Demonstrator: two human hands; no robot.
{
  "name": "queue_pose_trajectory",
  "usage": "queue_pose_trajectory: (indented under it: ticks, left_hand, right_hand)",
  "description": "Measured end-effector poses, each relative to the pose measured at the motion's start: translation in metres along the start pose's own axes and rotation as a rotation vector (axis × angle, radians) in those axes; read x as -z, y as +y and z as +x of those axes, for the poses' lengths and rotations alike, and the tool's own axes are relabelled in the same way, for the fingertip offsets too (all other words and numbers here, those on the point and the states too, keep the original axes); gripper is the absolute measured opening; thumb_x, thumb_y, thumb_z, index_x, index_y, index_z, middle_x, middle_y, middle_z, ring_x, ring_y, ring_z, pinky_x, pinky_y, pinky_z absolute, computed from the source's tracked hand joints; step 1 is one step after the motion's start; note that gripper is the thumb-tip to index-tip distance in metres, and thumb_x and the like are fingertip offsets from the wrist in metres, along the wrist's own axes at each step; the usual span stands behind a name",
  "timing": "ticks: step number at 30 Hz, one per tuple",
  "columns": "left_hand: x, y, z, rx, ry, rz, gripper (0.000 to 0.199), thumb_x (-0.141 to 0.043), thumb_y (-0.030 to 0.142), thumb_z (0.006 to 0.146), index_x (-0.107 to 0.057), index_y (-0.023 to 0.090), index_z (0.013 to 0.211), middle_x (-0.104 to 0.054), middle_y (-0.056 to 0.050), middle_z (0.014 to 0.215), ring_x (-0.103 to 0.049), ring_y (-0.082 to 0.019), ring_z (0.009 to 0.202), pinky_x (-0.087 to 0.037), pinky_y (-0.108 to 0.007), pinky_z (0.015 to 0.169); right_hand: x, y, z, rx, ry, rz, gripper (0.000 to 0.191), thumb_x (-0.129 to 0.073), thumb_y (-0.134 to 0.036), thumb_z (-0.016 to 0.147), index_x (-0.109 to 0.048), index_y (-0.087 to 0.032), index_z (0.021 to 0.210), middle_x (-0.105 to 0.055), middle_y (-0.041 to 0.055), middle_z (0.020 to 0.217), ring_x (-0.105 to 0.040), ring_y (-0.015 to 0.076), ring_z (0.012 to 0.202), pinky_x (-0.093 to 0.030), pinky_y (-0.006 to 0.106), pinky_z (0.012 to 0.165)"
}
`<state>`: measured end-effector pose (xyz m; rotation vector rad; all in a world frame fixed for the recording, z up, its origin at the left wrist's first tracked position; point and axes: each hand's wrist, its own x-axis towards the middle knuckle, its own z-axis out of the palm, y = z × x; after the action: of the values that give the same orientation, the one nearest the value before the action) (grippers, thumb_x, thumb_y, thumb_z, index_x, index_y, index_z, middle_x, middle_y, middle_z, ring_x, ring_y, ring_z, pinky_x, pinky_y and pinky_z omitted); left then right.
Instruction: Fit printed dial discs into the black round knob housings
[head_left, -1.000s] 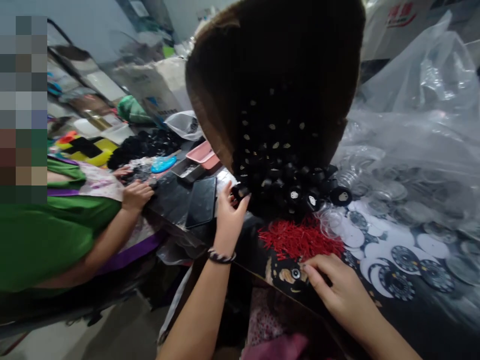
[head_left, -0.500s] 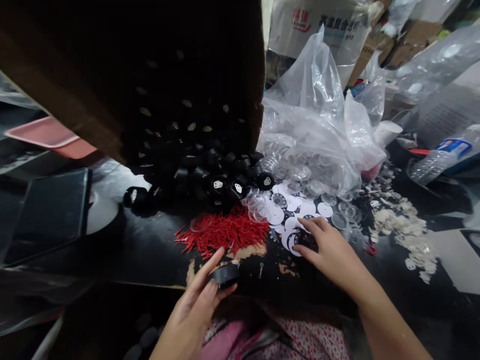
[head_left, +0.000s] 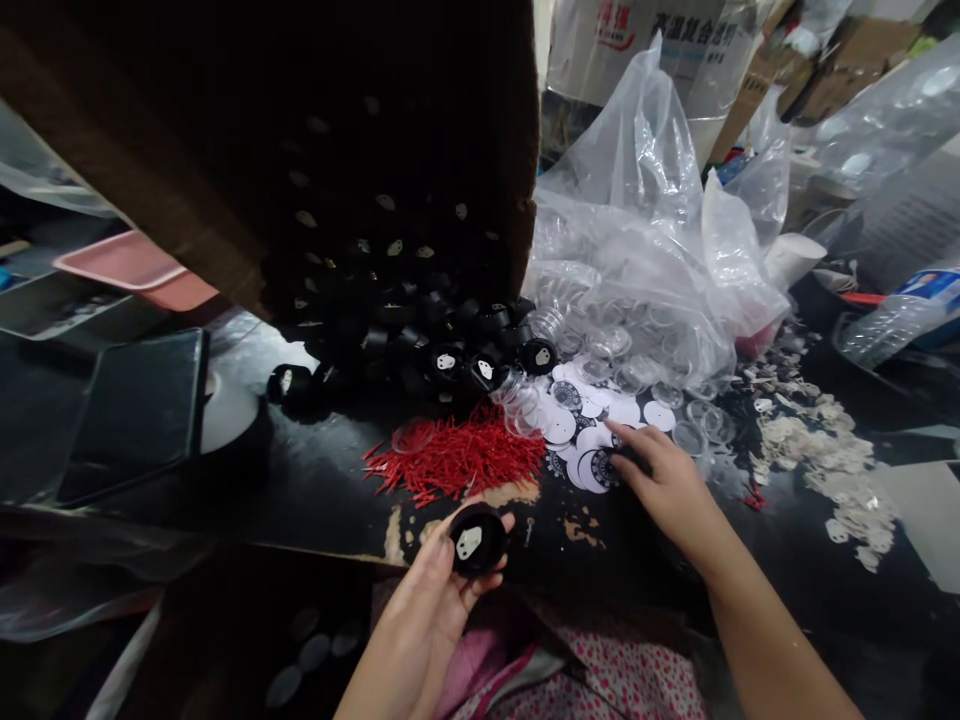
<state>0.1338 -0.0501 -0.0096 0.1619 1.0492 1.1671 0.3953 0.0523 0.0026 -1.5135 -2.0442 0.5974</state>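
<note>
Left hand point(head_left: 431, 610), palm up, pinches a black cap point(head_left: 477, 540); right hand point(head_left: 667, 480) fingers printed discs point(head_left: 592, 465).

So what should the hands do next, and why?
Probably the right hand should lift one printed dial disc toward the black round case. The left hand holds that case open side up, and the right fingertips already rest on the discs.

Black round cap point(head_left: 477, 540), tilting open side up and showing a white insert, sitting at the table edge; white printed discs point(head_left: 592, 450) lying flat, overlapping, beside red sticks.
</note>
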Motion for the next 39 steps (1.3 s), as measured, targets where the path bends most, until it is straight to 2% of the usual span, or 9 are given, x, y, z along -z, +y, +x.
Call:
queue_pose_trajectory:
  ticks: [5,8,12,16,18,21,26,30,39]
  left_hand:
    - [-0.009,-0.002,0.004,-0.02,-0.019,-0.141,0.037,-0.065,0.047,0.086,-0.072,0.019,0.11,-0.073,-0.012,0.118,-0.068,-0.027,0.111,-0.06,-0.035,0.089]
    - [-0.013,0.0,0.004,-0.009,-0.017,-0.279,0.032,-0.063,0.048,0.087,-0.074,0.024,0.105,-0.074,-0.007,0.118,-0.066,-0.026,0.116,-0.059,-0.038,0.093]
    - [-0.01,0.005,-0.003,-0.101,0.093,-0.325,0.029,-0.07,0.046,0.082,-0.075,0.026,0.103,-0.076,-0.004,0.115,-0.069,-0.019,0.109,-0.059,-0.025,0.088]
    - [-0.005,0.009,-0.008,-0.251,0.058,-0.273,0.037,-0.071,0.049,0.081,-0.073,0.025,0.109,-0.075,-0.006,0.115,-0.068,-0.02,0.112,-0.058,-0.025,0.091]
    - [-0.005,0.012,-0.006,-0.304,0.046,-0.233,0.036,-0.065,0.049,0.086,-0.072,0.025,0.112,-0.075,-0.006,0.117,-0.067,-0.02,0.115,-0.057,-0.027,0.093]
    - [-0.005,0.014,-0.002,-0.308,0.06,-0.14,0.033,-0.059,0.044,0.092,-0.068,0.027,0.119,-0.07,-0.006,0.126,-0.063,-0.02,0.121,-0.055,-0.03,0.098]
    - [-0.003,0.006,0.0,-0.146,0.022,-0.005,0.032,-0.065,0.043,0.088,-0.069,0.034,0.118,-0.062,0.001,0.138,-0.049,-0.026,0.136,-0.049,-0.04,0.108]
    - [0.005,0.004,0.0,-0.146,0.035,0.184,0.037,-0.067,0.045,0.086,-0.068,0.035,0.121,-0.062,0.002,0.138,-0.048,-0.025,0.137,-0.039,-0.041,0.116]
    - [0.013,0.005,0.001,-0.133,-0.082,0.219,0.041,-0.071,0.038,0.083,-0.067,0.027,0.122,-0.062,-0.006,0.136,-0.057,-0.029,0.127,-0.05,-0.043,0.106]
  right_hand:
    - [-0.017,-0.034,0.0,0.106,0.161,0.077,0.039,-0.046,-0.018,0.097,-0.056,-0.02,0.134,-0.053,0.0107,0.112,-0.056,0.0278,0.105,-0.05,0.046,0.095]
    - [-0.045,-0.077,-0.005,0.224,-0.047,0.31,0.043,-0.039,-0.01,0.098,-0.053,-0.022,0.137,-0.05,0.0098,0.117,-0.054,0.0229,0.11,-0.049,0.037,0.097]
    - [-0.07,-0.109,-0.01,0.221,-0.184,0.523,0.042,-0.049,-0.012,0.094,-0.053,-0.021,0.135,-0.05,0.0088,0.119,-0.056,0.021,0.102,-0.049,0.033,0.093]
    - [-0.073,-0.105,-0.008,-0.024,-0.21,0.595,0.011,-0.062,-0.023,0.09,-0.062,-0.02,0.1,-0.06,0.0019,0.09,-0.057,0.0188,0.072,-0.048,0.029,0.067]
    - [-0.069,-0.102,-0.007,-0.074,-0.226,0.651,0.005,-0.059,-0.024,0.093,-0.063,-0.021,0.093,-0.063,-0.0004,0.083,-0.059,0.0189,0.073,-0.046,0.028,0.065]
    - [-0.062,-0.104,-0.005,-0.045,-0.162,0.677,0.01,-0.058,-0.023,0.096,-0.067,-0.024,0.099,-0.066,-0.0014,0.092,-0.061,0.0184,0.083,-0.046,0.026,0.074]
    - [-0.063,-0.118,0.0,0.105,-0.116,0.569,0.019,-0.053,-0.016,0.095,-0.068,-0.024,0.103,-0.061,0.0007,0.096,-0.059,0.0182,0.089,-0.045,0.027,0.08]
    - [-0.067,-0.124,0.003,0.033,-0.162,0.506,0.009,-0.056,-0.014,0.091,-0.061,-0.019,0.095,-0.061,0.0013,0.091,-0.058,0.0186,0.082,-0.044,0.028,0.073]
    - [-0.068,-0.115,-0.003,-0.078,-0.275,0.455,0.01,-0.058,-0.023,0.087,-0.057,-0.019,0.096,-0.059,0.0013,0.088,-0.056,0.0194,0.074,-0.043,0.031,0.066]
